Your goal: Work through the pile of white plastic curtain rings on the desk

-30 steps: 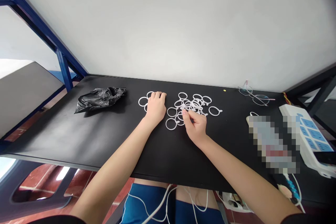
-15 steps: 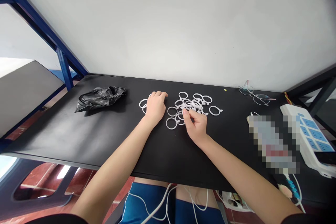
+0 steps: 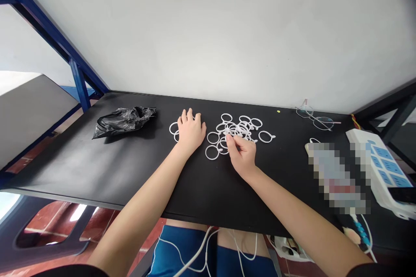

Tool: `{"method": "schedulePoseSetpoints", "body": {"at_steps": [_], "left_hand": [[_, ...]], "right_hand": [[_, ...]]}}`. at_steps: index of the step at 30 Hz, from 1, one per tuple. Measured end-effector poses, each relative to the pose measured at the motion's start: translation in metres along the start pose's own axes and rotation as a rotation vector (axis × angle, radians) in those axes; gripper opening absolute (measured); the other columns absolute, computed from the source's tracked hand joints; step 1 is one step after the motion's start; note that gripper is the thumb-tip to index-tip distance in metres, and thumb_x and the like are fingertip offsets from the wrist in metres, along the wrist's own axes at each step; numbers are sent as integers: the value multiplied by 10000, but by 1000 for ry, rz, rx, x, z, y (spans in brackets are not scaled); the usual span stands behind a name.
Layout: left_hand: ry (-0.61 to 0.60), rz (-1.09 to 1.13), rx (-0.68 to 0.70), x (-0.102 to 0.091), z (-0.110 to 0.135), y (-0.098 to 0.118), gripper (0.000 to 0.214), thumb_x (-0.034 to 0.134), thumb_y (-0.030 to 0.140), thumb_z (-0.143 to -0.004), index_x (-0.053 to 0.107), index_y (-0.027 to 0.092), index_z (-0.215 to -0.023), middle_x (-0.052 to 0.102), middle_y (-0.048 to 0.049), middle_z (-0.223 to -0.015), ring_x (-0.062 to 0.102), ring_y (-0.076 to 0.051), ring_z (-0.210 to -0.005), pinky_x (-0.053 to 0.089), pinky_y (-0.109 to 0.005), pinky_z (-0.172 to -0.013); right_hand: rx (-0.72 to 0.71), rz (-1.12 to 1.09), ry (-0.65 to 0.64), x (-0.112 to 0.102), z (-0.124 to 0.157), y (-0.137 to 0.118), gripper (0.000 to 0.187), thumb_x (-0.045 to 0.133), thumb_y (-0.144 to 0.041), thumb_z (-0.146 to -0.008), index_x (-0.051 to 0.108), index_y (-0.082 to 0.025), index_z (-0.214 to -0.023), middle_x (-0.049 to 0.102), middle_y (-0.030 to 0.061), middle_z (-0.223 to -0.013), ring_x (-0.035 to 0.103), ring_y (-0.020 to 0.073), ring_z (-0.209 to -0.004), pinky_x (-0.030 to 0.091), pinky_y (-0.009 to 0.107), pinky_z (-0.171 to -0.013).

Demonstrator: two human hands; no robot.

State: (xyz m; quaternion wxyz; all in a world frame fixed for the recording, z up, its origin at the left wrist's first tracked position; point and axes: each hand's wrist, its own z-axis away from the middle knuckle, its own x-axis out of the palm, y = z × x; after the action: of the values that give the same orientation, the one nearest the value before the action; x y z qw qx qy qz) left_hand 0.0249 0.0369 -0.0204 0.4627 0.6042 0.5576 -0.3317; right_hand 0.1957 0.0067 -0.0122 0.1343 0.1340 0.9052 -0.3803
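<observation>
A loose pile of white plastic rings (image 3: 212, 152), each with a small tab, lies on the black table (image 3: 143, 169). Several more white rings (image 3: 173, 128) are partly covered by my left hand (image 3: 191, 132), which rests palm down on them with fingers spread. At the near edge of the pile is my right hand (image 3: 242, 155), its fingers curled and the thumb against the index finger. Whatever may be in that pinch is too small or hidden to make out. One ring (image 3: 266, 136) lies a little apart at the right.
A crumpled black plastic bag (image 3: 125, 122) lies at the left. Toward the right are eyeglasses (image 3: 313, 117), a blurred-out phone (image 3: 336, 177) with a cable, and a white power strip (image 3: 380, 169). A pale wall (image 3: 208, 39) stands behind the table.
My left hand has flattened and its fingers have spread. The rings beneath it have shifted slightly left. My right hand stays where it was.
</observation>
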Motion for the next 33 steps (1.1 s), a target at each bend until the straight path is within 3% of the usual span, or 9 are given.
{"method": "schedulePoseSetpoints", "body": {"at_steps": [12, 16, 19, 22, 25, 29, 33], "left_hand": [[-53, 41, 31, -7, -3, 1, 375, 363, 105, -878, 559, 198, -1185, 587, -128, -1188, 524, -289, -1051, 443, -418, -846], [-54, 125, 44, -9, -5, 0, 362, 393, 39, -826, 598, 206, -1073, 624, -99, -1057, 548, -257, -981, 457, -372, -815], [49, 278, 107, -9, -6, 1, 287, 422, 35, -804, 616, 198, -939, 644, -71, -924, 572, -222, -906, 469, -329, -764], [257, 505, 247, -10, -4, 7, 206, 429, 58, -814, 591, 185, -794, 634, -44, -812, 575, -166, -799, 466, -277, -714], [403, 683, 350, -13, 0, 15, 191, 424, 43, -798, 538, 176, -723, 591, -23, -741, 530, -116, -671, 430, -226, -609], [419, 784, 415, -17, 8, 22, 174, 418, 31, -774, 487, 174, -705, 522, -2, -688, 427, -87, -556, 349, -209, -512], [345, 829, 462, -17, 13, 23, 177, 387, 49, -791, 448, 181, -690, 425, 30, -586, 359, -84, -499, 299, -215, -486]], "right_hand": [[20, -31, -6, 0, 1, 1, 454, 515, -229, -912, 270, -192, -531, 299, -64, -457, 276, 53, -420, 254, 232, -445], [13, -28, -1, 0, 0, 0, 457, 515, -227, -913, 265, -190, -532, 295, -64, -456, 272, 50, -419, 253, 232, -448], [5, -20, -10, 0, -1, -1, 456, 510, -226, -915, 269, -189, -530, 290, -64, -459, 272, 51, -419, 255, 231, -447], [20, -16, -20, 0, -1, -1, 441, 518, -225, -911, 292, -190, -535, 291, -65, -473, 290, 55, -428, 278, 226, -456], [77, -63, -51, 1, -2, -3, 327, 538, -236, -903, 412, -195, -603, 396, -62, -510, 385, 66, -452, 345, 219, -487], [109, -107, -100, -1, -2, -6, 99, 584, -242, -878, 554, -202, -792, 556, -38, -622, 493, 88, -502, 418, 232, -523], [87, -102, -74, 0, 0, -6, 34, 605, -218, -861, 573, -213, -850, 596, -32, -669, 518, 89, -511, 444, 235, -528]]}}
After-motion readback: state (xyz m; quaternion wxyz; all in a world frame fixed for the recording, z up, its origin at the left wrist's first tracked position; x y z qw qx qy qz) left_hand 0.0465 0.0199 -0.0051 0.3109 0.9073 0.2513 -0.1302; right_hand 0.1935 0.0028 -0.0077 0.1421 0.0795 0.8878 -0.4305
